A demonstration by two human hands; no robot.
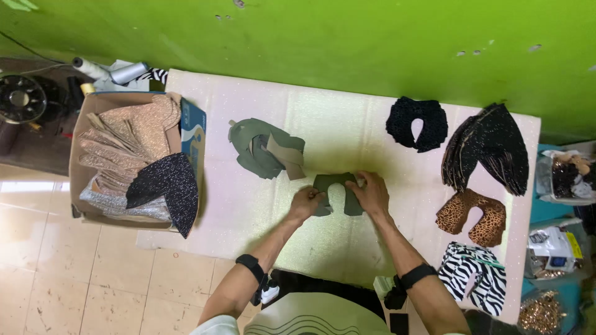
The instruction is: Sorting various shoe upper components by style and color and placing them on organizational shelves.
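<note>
Both hands, left hand (305,203) and right hand (372,193), pinch the olive U-shaped piece (338,193) lying flat between their fingertips on the table (248,205)

Olive-green cutout (338,186), zebra-striped piece (475,276)

Partly hidden under both hands (338,198): the olive U-shaped piece (336,185). Cut off at the right edge: cluttered bins (568,177). Too small to tell: their contents.
</note>
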